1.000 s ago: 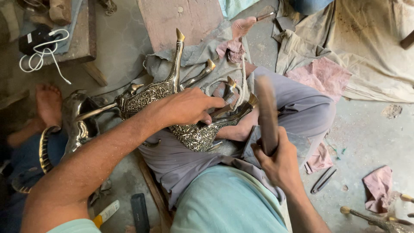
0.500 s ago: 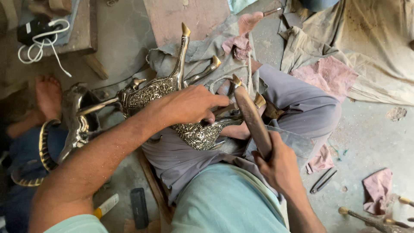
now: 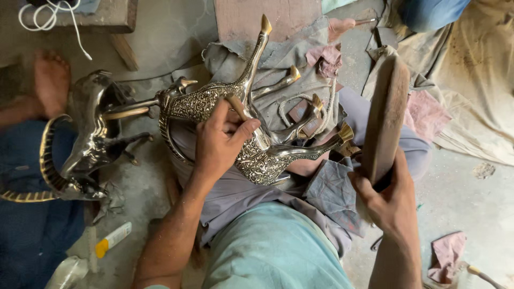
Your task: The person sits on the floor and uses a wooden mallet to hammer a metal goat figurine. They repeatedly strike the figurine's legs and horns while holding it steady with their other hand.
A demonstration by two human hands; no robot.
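An engraved silver and brass animal figure with brass-tipped legs lies across my lap on a grey cloth. My left hand rests on its body and grips a thin wooden-handled tool set against the metal. My right hand holds a thick wooden mallet raised upright to the right of the figure, clear of it.
A second dark metal horned animal figure rests at left beside another person's bare foot and blue-clad leg. A white and yellow tube lies on the floor. Pink rags, a tan cloth and a wooden bench surround me.
My right hand has lifted the mallet up and to the right, away from the figure. My left hand now shows the thin tool held against the figure's body.
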